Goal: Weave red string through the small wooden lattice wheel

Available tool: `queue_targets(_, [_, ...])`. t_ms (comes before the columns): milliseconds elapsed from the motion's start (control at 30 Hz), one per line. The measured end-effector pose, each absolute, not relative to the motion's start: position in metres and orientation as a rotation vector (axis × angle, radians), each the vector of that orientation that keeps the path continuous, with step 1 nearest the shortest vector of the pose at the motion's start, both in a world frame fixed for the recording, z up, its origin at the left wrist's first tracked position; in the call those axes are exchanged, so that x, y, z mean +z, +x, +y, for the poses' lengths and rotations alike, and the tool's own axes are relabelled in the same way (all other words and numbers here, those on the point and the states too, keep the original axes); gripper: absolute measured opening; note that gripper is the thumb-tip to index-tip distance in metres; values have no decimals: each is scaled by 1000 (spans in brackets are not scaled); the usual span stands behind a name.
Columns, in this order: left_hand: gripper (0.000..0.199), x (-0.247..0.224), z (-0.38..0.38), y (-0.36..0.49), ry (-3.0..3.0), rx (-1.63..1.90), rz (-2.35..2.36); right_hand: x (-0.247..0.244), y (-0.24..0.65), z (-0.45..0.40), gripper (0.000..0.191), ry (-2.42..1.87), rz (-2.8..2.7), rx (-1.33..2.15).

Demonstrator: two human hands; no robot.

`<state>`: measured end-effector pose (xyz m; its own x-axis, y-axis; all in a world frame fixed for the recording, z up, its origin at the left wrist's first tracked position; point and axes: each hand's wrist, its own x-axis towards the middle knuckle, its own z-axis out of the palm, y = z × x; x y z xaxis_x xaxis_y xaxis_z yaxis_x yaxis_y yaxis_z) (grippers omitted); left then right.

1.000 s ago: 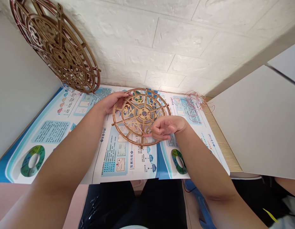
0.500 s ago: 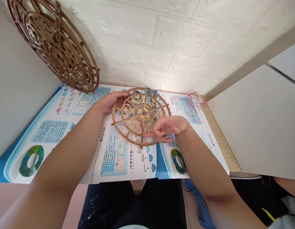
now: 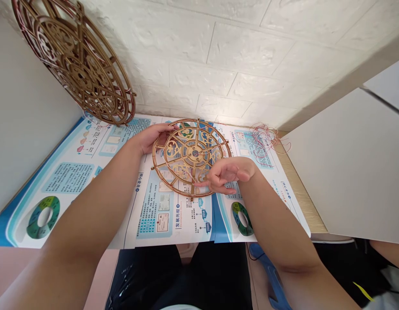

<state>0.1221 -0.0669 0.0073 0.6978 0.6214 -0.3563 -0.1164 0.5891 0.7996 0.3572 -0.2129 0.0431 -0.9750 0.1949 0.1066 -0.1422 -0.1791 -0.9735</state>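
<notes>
A round gold openwork frame, like a wheel with spokes and scroll patterns, is tilted above the printed sheets. My left hand is closed around its upper left rim, the fingertips partly hidden behind it. Over the lower right rim is my right hand, its index finger stretched out to the frame near the lower spoke and the other fingers apart and bent. A thin pale wire crosses the lower part of the frame close to that fingertip. Whether the finger presses on the wire or the frame, I cannot tell.
A stack of similar round frames leans at the back left against the white brick-pattern wall. Tangled red and white wires lie at the back right. White panels flank the table. Printed sheets cover its top.
My right hand has shifted very slightly to the right, with its index finger still stretched out. My left hand and the frame stay almost in place.
</notes>
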Motion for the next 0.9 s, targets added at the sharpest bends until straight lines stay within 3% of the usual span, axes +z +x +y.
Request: queue_targets(900, [18,8,-68,122,883,476,718,39,351,-218,65,-359,-1590,2247])
